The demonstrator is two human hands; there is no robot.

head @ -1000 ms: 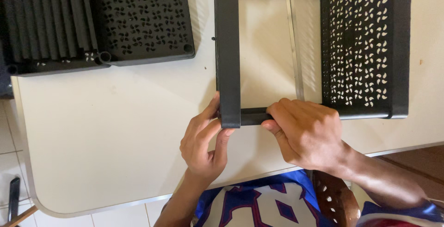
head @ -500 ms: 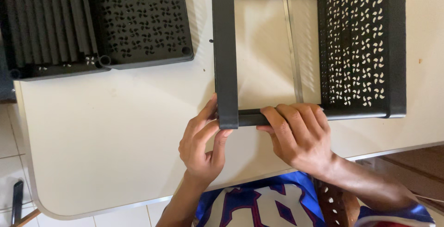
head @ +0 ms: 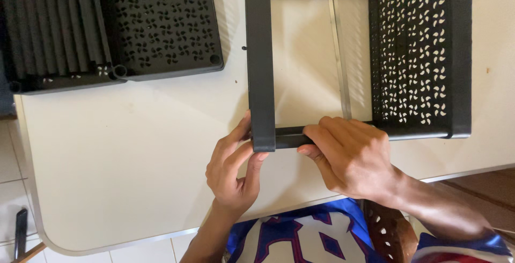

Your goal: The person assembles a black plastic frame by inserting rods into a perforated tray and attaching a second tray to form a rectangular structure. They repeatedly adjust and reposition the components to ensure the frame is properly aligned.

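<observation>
Scene: a view from above onto a cream-white tabletop [head: 134, 150] with a rounded near-left corner, the person's two hands meeting at its near edge.
Main item: a black plastic shelf frame [head: 261, 59] lies on the tabletop right of centre, made of a broad flat black panel seen edge-on, thin black rods and a black perforated shelf panel [head: 413, 54].
Broad panel: it runs from the top edge of the view down towards the person and ends at a near corner just above the hands.
Near rod: a black crossbar [head: 287, 136] runs rightward from that corner to the perforated shelf panel.
Left hand: the left hand [head: 233, 169] curls loosely at the corner, thumb against the panel's left side and a fingertip pressing its lower end; it steadies rather than fully encloses.
Right hand: the right hand [head: 351, 156] is closed over the crossbar just right of the corner, fingers on top and thumb beneath.
Far left: a stack of black perforated plastic panels [head: 161, 21] with a petal-shaped cut-out pattern lies flat, well apart from the hands.
Beside the stack: a bundle of black tubes [head: 51, 27] lies just left of it, touching its edge.
Markings: no package, label or sign is visible; the only print is on the person's blue, white and red shirt [head: 300, 239] at the bottom.
Floor: pale floor tiles [head: 10, 188] show at the left.
</observation>
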